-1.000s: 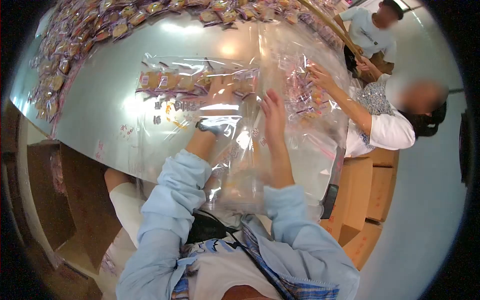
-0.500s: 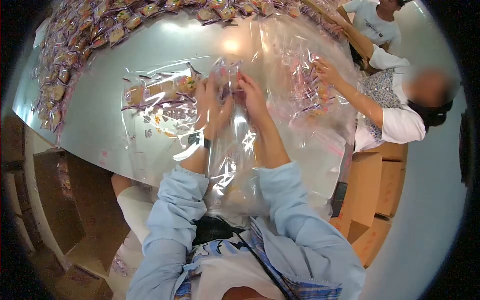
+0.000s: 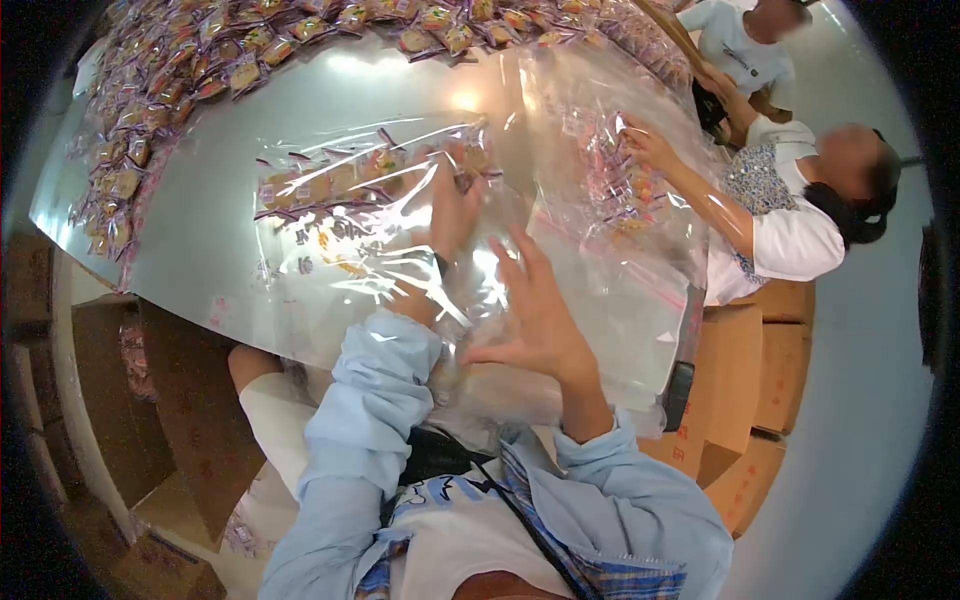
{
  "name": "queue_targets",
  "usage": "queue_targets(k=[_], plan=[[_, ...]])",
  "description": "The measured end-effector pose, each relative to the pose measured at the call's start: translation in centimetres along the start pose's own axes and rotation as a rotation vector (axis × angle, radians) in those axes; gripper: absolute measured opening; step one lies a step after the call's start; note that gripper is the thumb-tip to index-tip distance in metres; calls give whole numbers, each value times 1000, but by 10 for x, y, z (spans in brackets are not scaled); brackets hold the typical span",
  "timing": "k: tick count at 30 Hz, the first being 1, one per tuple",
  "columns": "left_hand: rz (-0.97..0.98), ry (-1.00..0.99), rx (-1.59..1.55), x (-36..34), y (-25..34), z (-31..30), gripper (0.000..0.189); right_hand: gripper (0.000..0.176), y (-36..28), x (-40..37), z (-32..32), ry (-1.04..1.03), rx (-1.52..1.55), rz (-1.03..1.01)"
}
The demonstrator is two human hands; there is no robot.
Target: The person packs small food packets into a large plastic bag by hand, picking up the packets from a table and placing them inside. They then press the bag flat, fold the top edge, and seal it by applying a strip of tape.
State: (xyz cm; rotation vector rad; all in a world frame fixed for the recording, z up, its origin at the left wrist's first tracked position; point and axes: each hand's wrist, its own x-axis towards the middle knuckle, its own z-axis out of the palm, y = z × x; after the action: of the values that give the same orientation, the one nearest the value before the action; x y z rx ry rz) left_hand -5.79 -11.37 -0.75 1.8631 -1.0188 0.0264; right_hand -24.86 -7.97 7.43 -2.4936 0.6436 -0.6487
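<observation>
A clear plastic bag (image 3: 290, 240) with printing lies on the table, holding a row of individually wrapped biscuits (image 3: 345, 180) near its far edge. My left hand (image 3: 457, 212) reaches under the shiny film, its fingers closed against the wrapped biscuits at the row's right end. Glare and film partly hide those fingertips. Closer to my body, my right hand (image 3: 545, 315) is open, thumb and fingers spread, beside the bag's loose film and my left forearm. I see nothing held in it.
Heaped wrapped biscuits (image 3: 230, 60) line the table's far and left edges. At right, a co-worker's hand (image 3: 655, 150) touches packets (image 3: 620, 180) in another clear bag. Flat plastic bags (image 3: 630, 300) lie near the right edge. Cardboard boxes (image 3: 740, 390) stand beside the table.
My right hand has left the packets, moved back toward me and spread its fingers. My left hand has shifted right to the row's end. The packets there now lie in line with the row.
</observation>
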Motion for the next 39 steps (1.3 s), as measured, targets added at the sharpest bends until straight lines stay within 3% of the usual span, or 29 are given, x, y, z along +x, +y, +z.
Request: queue_targets(k=[4,7,9,11,14,15,21,24,27,31,34,38,39], plan=[[139,181,281,-6,-3,16,66,48,10,-3,12,116,-68,-10],[34,119,182,-1,-6,26,60,26,7,0,21,225,19,-15],[93,-2,271,-1,-3,20,58,19,2,7,24,263,76,-57],[-58,-140,358,11,7,15,58,20,-2,6,31,248,148,-28],[135,103,420,-2,-17,39,56,21,-1,7,36,234,206,4],[10,54,364,0,1,29,52,21,1,7,36,230,216,23],[75,138,221,2,-7,28,36,16,6,-3,40,300,305,129],[-15,166,182,2,-2,33,41,15,5,-4,42,332,357,140],[67,202,147,3,-12,38,47,10,11,-8,37,361,271,157],[183,165,-109,-3,5,21,60,14,25,-13,41,486,641,256],[-121,-305,-119,1,36,-12,62,15,25,-18,36,493,650,242],[255,67,-56,-6,-5,27,66,14,23,-24,36,530,567,208],[277,56,-31,-6,-9,22,66,14,20,-24,36,541,548,215]])
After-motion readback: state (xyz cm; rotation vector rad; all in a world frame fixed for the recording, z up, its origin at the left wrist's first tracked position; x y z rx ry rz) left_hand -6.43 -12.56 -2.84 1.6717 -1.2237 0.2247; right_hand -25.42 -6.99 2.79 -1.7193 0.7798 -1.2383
